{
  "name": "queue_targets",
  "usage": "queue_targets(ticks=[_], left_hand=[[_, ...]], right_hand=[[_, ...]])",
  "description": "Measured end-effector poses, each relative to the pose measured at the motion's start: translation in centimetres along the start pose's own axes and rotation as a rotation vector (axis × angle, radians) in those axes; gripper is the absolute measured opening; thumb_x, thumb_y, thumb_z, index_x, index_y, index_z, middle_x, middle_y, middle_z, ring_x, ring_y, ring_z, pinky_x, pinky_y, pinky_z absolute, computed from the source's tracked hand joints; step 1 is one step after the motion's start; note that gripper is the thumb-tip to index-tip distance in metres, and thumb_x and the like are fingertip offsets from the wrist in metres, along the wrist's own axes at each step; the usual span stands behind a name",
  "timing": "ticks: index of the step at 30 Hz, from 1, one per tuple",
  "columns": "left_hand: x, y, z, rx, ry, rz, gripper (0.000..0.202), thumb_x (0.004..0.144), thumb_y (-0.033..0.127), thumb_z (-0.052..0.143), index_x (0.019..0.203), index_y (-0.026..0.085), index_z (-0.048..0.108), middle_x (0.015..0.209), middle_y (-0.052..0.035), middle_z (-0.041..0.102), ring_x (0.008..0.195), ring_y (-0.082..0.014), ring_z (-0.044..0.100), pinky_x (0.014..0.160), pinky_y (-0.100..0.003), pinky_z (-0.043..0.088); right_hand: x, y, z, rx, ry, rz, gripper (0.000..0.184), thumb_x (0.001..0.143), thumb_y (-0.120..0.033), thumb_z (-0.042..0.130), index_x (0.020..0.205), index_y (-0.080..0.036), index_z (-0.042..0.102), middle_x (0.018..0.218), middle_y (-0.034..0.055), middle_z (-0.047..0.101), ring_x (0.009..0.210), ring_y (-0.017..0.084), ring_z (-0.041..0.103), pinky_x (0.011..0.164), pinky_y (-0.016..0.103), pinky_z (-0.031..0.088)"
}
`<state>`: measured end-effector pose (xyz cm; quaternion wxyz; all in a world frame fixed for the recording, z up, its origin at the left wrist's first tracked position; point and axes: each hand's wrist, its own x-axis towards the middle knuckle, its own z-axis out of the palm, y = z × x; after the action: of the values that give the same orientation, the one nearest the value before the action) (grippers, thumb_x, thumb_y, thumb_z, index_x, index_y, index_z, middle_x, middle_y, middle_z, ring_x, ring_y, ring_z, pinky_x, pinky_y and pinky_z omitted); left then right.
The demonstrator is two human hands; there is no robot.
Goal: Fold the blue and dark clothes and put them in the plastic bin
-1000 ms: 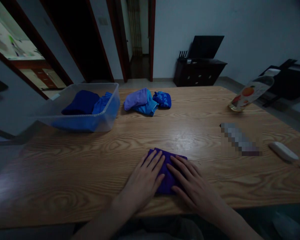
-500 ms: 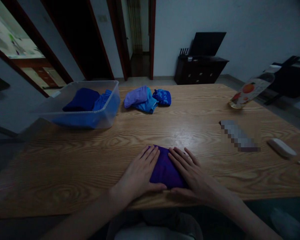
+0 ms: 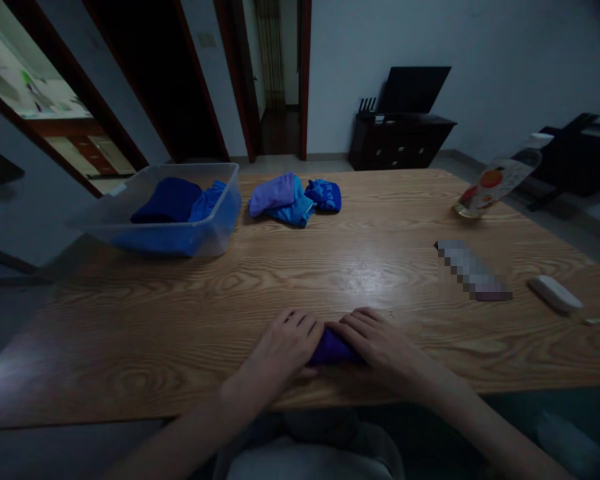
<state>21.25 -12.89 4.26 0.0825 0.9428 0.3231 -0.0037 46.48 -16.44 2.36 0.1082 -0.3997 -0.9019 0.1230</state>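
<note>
Close to the table's near edge lies a purple cloth [image 3: 334, 348], bunched into a narrow folded bundle. My left hand [image 3: 289, 345] grips its left end, fingers bent over the far side and thumb low on the near side. At the opposite end my right hand [image 3: 380, 343] is curled over the cloth in the same way. Only the middle of the bundle shows between the hands; both ends are hidden under them. Farther off lie a folded lilac cloth [image 3: 273, 193], a light blue cloth [image 3: 294, 208] and a patterned blue cloth bundle [image 3: 325, 195].
A clear plastic bin [image 3: 215, 230] with blue cloths in it stands at the table's far left. On the right are a bottle [image 3: 497, 180] with a fruit label, a blurred-out flat object [image 3: 473, 270] and a white oblong case [image 3: 555, 293]. The wooden table [image 3: 180, 320] ends just before my lap.
The purple cloth has gone from a flat folded piece to a narrower bundle. My fingers, stretched flat on it before, are now bent around its far edge and closer to me.
</note>
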Motion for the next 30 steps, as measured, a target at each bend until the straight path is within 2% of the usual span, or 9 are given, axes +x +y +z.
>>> queue_targets(ticks=[2,6,9,12,15,19,22,26,30], left_hand=[[-0.7,-0.7,-1.1,-0.154,-0.060,0.009,0.055,0.086,0.035,0.091,0.130,0.013,0.068,0.124,-0.0134,0.075,0.112,-0.0330,0.071,0.099,-0.043,0.053],[-0.8,-3.9,-2.9,-0.677,-0.272,-0.044,0.043,0.089,0.045,0.083,0.124,0.022,0.072,0.116,-0.0041,0.078,0.102,-0.0272,0.073,0.082,-0.032,0.051],[0.0,-5.7,-3.0,-0.868,-0.358,-0.044,0.047,0.090,0.048,0.081,0.128,0.022,0.072,0.118,-0.0035,0.078,0.104,-0.0261,0.073,0.084,-0.031,0.051],[0.6,-6.0,-2.8,-0.769,-0.339,-0.032,0.044,0.089,0.046,0.081,0.124,0.021,0.072,0.115,-0.0051,0.078,0.102,-0.0278,0.073,0.084,-0.032,0.051],[0.6,-5.2,-3.0,-0.585,-0.264,0.005,0.036,0.091,0.038,0.081,0.121,0.020,0.072,0.115,-0.0062,0.078,0.103,-0.0285,0.073,0.087,-0.035,0.053],[0.2,-2.7,-2.8,-0.168,-0.086,0.051,0.045,0.091,0.034,0.083,0.129,0.015,0.069,0.133,-0.0136,0.072,0.125,-0.0338,0.066,0.112,-0.046,0.048],[-0.3,-0.2,-1.1,0.101,0.032,0.027,0.053,0.099,0.029,0.071,0.146,0.006,0.060,0.143,-0.0193,0.068,0.133,-0.0342,0.062,0.120,-0.049,0.043],[-1.1,1.7,1.9,0.122,0.144,-0.036,0.072,0.101,0.039,0.067,0.156,-0.001,0.047,0.152,-0.0220,0.062,0.137,-0.0339,0.060,0.122,-0.046,0.043],[-1.8,1.2,2.1,-0.002,0.139,-0.017,0.050,0.100,0.017,0.058,0.148,0.007,0.054,0.134,-0.0148,0.071,0.118,-0.0292,0.068,0.112,-0.043,0.051]], right_hand=[[0.0,-0.3,-1.0,0.143,-0.065,0.081,0.047,0.097,-0.017,0.070,0.143,-0.020,0.062,0.128,0.0125,0.075,0.114,0.029,0.070,0.103,0.046,0.051],[0.7,-0.4,-3.5,0.425,-0.235,0.243,0.037,0.100,-0.042,0.073,0.133,-0.027,0.067,0.118,0.0047,0.077,0.102,0.025,0.073,0.085,0.034,0.052],[1.4,-0.1,-4.2,0.364,-0.288,0.254,0.033,0.106,-0.053,0.064,0.119,-0.024,0.071,0.103,0.0048,0.078,0.089,0.024,0.073,0.076,0.033,0.050],[1.8,-0.2,-3.5,0.118,-0.191,0.185,0.025,0.104,-0.043,0.069,0.113,-0.020,0.073,0.101,0.0082,0.076,0.090,0.026,0.071,0.081,0.038,0.053],[1.7,-0.8,-1.6,-0.103,-0.004,0.051,0.037,0.098,-0.029,0.075,0.132,-0.017,0.066,0.124,0.0155,0.072,0.110,0.032,0.069,0.099,0.049,0.054],[1.8,-1.5,1.3,-0.258,0.072,-0.007,0.042,0.095,-0.009,0.065,0.136,-0.011,0.059,0.128,0.0199,0.072,0.115,0.034,0.069,0.103,0.053,0.056],[2.1,-1.5,2.3,-0.336,0.102,-0.058,0.039,0.092,0.000,0.056,0.129,-0.011,0.060,0.125,0.0206,0.074,0.112,0.033,0.073,0.100,0.049,0.059],[2.2,-1.5,2.1,-0.395,0.168,-0.142,0.046,0.086,0.004,0.050,0.129,-0.009,0.060,0.119,0.0207,0.077,0.103,0.032,0.078,0.091,0.046,0.063],[2.5,-2.2,1.0,-0.432,0.233,-0.210,0.045,0.082,0.004,0.047,0.120,-0.013,0.062,0.112,0.0184,0.079,0.086,0.030,0.079,0.079,0.043,0.064]])
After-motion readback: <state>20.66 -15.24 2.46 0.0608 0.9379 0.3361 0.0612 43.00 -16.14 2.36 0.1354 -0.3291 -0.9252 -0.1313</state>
